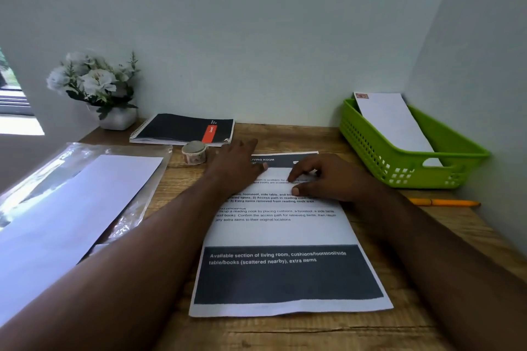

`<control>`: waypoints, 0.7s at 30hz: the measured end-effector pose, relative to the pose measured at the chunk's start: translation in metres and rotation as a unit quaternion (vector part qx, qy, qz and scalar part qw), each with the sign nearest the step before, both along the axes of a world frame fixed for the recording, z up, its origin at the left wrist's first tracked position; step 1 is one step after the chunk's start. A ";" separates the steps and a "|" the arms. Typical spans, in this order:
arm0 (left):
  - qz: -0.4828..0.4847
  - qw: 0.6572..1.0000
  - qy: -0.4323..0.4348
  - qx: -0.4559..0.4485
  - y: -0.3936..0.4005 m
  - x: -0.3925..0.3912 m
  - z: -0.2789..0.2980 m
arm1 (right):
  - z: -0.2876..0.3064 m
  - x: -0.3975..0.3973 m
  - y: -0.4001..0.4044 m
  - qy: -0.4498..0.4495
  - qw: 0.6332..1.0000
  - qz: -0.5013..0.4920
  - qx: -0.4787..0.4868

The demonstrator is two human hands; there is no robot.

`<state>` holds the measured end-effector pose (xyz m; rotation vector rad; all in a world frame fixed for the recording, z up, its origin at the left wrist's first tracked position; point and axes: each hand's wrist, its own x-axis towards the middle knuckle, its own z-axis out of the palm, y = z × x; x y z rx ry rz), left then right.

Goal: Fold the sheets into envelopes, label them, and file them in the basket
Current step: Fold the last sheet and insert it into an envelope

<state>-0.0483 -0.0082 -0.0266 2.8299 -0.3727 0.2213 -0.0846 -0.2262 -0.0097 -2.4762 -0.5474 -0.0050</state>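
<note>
A printed sheet point(282, 234) with dark bands at its top and bottom lies flat on the wooden desk point(313, 330) in front of me. My left hand point(236, 162) rests flat on the sheet's upper left part, fingers stretched out. My right hand point(328, 177) rests on the upper middle of the sheet, fingertips pressing the paper. A green basket point(370, 148) stands at the back right and holds one folded white envelope point(393, 122) with a stamp at its top corner. A roll of stamp tape point(194, 152) sits just left of my left hand.
A stack of blank white sheets point(74, 208) on a clear plastic sleeve lies at the left. A black spiral notebook point(182, 128) and a pot of white flowers point(97, 85) stand at the back. An orange pen point(445, 202) lies right of the sheet.
</note>
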 end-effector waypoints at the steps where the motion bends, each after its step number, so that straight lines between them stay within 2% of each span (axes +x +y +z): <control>1: 0.006 1.000 -0.006 -0.001 0.001 0.000 0.000 | 0.000 0.000 0.000 0.002 1.000 -0.007 -0.006; 5: 0.029 0.997 -0.070 -0.001 0.000 -0.005 0.005 | -0.001 -0.003 0.000 -0.012 0.999 -0.031 0.027; 7: 0.015 0.992 -0.120 -0.020 -0.002 -0.007 0.009 | 0.001 -0.005 0.002 -0.087 0.995 -0.042 -0.001; 9: -0.011 0.981 -0.185 -0.062 -0.004 -0.010 0.013 | 0.003 -0.002 0.003 -0.206 0.972 -0.073 -0.082; 11: -0.030 0.950 -0.284 -0.123 -0.007 -0.014 0.017 | 0.003 0.002 0.001 -0.255 0.956 -0.125 -0.079; 13: -0.049 0.898 -0.403 -0.167 -0.008 -0.018 0.022 | 0.006 0.005 -0.006 -0.285 0.944 -0.164 0.005; 15: -0.065 0.853 -0.487 -0.174 -0.010 -0.022 0.025 | 0.014 0.006 -0.014 -0.365 0.907 -0.193 0.081; 16: -0.068 0.845 -0.503 -0.165 -0.010 -0.023 0.026 | 0.018 0.005 -0.017 -0.407 0.886 -0.203 0.089; 18: -0.060 0.861 -0.490 -0.124 -0.009 -0.026 0.025 | 0.022 0.003 -0.022 -0.452 0.862 -0.219 0.072; 19: -0.055 0.881 -0.459 -0.099 -0.009 -0.028 0.024 | 0.020 0.004 -0.024 -0.450 0.864 -0.219 0.055; 21: -0.060 0.935 -0.347 -0.051 -0.010 -0.028 0.021 | 0.013 0.005 -0.027 -0.360 0.911 -0.199 -0.005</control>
